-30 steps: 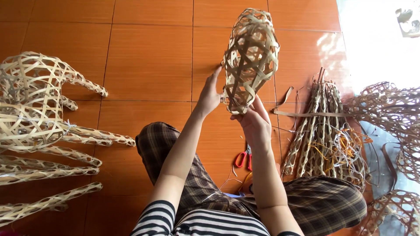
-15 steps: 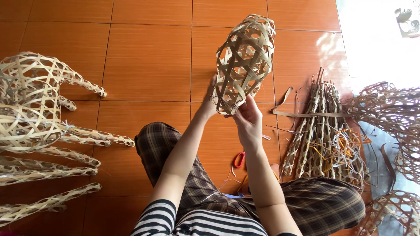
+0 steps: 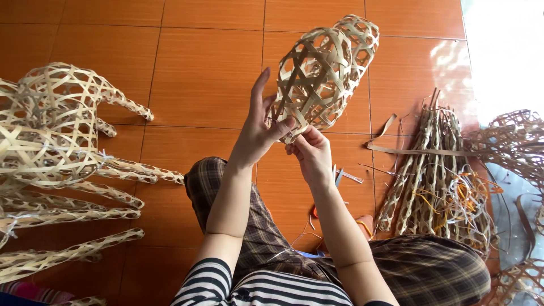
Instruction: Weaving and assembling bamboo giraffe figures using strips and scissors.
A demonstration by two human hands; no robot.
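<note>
I kept my left hand [image 3: 258,133] clamped on the woven bamboo shell [image 3: 323,73] while my right hand [image 3: 311,153] pinched its lower edge; steady, gentle turning seemed best.

Orange tiled floor [image 3: 192,68]: woven bamboo frames [image 3: 51,141] at left edge, bundle of woven strips [image 3: 430,170] at right, orange scissors [image 3: 314,212] near the person's legs.

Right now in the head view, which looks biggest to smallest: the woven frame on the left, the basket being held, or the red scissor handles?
1. Woven frame, cut off by the edge.
2. Held basket, though nearer the camera.
3. Scissor handles, mostly hidden.
</note>
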